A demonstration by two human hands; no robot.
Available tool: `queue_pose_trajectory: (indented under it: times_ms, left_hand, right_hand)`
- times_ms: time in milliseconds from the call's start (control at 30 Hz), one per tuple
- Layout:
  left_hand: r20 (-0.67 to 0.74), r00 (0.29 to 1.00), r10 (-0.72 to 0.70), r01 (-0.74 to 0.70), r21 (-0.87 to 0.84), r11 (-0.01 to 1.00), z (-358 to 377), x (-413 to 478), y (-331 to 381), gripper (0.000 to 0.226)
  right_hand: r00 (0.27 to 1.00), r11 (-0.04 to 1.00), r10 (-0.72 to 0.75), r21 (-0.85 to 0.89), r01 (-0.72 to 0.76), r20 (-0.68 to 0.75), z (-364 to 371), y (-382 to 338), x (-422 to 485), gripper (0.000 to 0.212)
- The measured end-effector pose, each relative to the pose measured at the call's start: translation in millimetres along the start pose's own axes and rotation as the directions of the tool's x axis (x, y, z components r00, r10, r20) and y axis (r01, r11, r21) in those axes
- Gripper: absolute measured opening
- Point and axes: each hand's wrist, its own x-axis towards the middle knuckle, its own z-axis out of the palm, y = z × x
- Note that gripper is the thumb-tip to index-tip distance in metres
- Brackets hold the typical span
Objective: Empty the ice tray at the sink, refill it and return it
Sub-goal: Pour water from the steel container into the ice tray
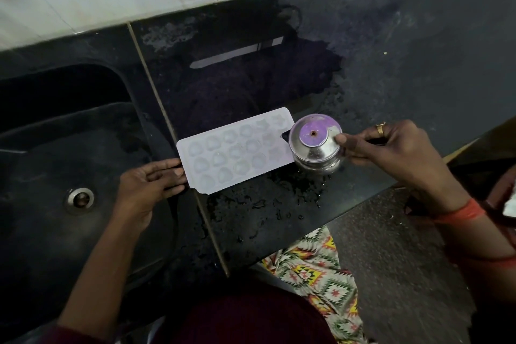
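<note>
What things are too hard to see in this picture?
Head view:
- Ice tray: cups too pale and blurred to show any water.
- Steel pot: contents hidden by purple reflection.
- Sink: left side cut off by picture's edge.
- Left hand: too blurred to tell gripping from touching.

1. The ice tray (236, 151) lies flat on the counter (405, 50), just right of the sink (83, 131), its long side running left to right.
2. The metal pot (315, 145) is at the right end of the ice tray, touching it.
3. The left hand (148, 181) is above the sink edge; its fingers touch the left end of the ice tray.
4. The right hand (391, 145) grips the metal pot from the right.
5. The drain (80, 200) is in the sink, left of the left hand.
</note>
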Motion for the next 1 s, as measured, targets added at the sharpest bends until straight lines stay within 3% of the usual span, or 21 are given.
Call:
queue_pose_trajectory:
  times_ms: [1000]
  left_hand:
    - [-0.006, 1.0, -0.014, 0.014, -0.007, 1.0, -1, -3, 1, 0.016]
  right_hand:
    - [0.999, 0.997, -0.01, -0.076, 0.006, -0.051, 6, -3, 15, 0.031]
